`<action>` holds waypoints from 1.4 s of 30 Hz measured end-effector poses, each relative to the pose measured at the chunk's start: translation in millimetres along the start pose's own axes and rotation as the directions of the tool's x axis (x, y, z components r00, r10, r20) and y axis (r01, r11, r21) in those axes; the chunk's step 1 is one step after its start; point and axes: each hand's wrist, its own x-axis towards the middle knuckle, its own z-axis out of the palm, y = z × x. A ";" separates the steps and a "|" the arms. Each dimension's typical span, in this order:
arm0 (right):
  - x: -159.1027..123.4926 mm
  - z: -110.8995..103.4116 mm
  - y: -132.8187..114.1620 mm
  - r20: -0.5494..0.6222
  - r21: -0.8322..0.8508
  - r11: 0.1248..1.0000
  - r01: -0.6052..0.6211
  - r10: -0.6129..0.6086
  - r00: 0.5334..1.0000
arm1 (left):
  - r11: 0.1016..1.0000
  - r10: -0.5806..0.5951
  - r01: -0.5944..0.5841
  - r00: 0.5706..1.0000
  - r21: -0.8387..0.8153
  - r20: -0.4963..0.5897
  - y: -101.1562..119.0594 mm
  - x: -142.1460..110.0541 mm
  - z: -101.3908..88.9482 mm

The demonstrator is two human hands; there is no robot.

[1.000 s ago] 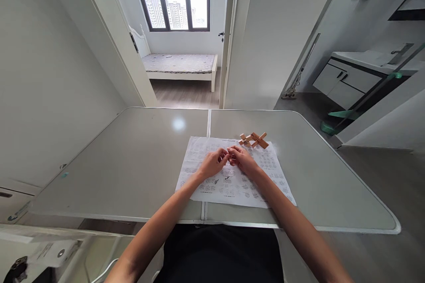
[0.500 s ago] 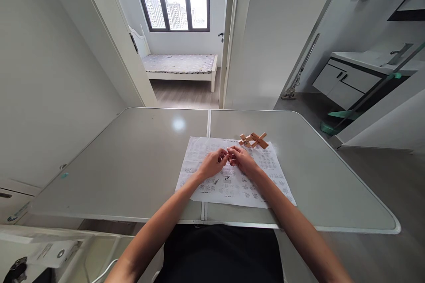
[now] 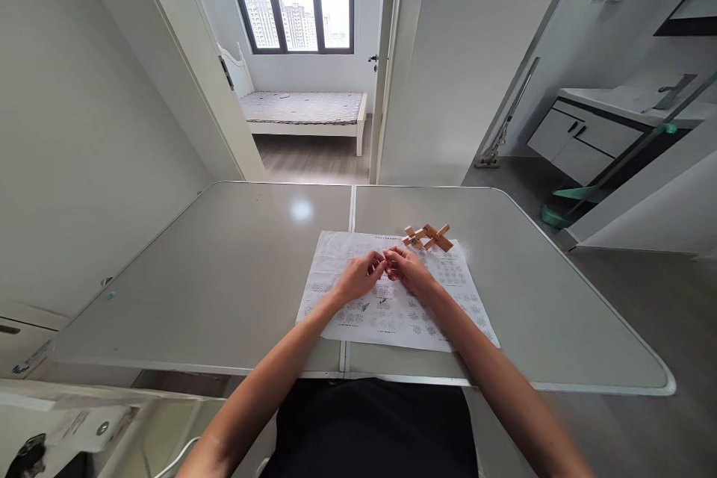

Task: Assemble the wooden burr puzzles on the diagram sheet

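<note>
Left hand [image 3: 359, 278] and right hand [image 3: 411, 272]: fingers curled, tips together; whether they grip anything, cannot tell. Printed sheet [image 3: 392, 317]: beneath both, on table [image 3: 252, 276]. Wooden blocks [image 3: 438, 238]: at sheet's far edge, rightward.

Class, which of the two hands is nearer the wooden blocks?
The right hand: it is just on the near side of the blocks, while the left hand is farther from them.

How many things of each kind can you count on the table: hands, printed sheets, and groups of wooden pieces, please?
Hands: 2 (left hand, right hand)
Printed sheet: 1
Group of wooden pieces: 1, single pieces too small to count surely
Total: 4
</note>
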 end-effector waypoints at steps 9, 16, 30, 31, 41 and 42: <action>2.9 -3.0 3.1 0.001 0.006 1.000 -0.001 0.001 1.000 | 1.000 -0.002 0.002 1.000 0.005 -0.013 2.3 0.5 -0.1; 1.2 -1.5 0.7 0.005 0.012 1.000 0.006 -0.006 1.000 | 1.000 -0.001 0.001 1.000 0.012 -0.007 1.1 0.0 0.0; 2.1 -2.4 2.3 0.005 0.011 1.000 -0.001 0.001 1.000 | 1.000 0.014 -0.014 1.000 0.013 -0.005 -0.4 -0.4 0.6; 1.5 -1.8 1.5 0.005 0.011 1.000 -0.001 0.001 1.000 | 1.000 0.014 -0.014 1.000 0.014 -0.005 -0.8 -0.4 0.5; 1.4 -2.3 2.4 0.005 0.006 1.000 0.011 -0.011 1.000 | 1.000 0.021 -0.021 1.000 0.012 -0.014 -2.2 0.1 0.7; 2.0 -2.8 3.0 0.005 0.006 1.000 0.011 -0.011 1.000 | 1.000 0.019 -0.019 1.000 0.010 -0.014 -2.1 0.1 0.6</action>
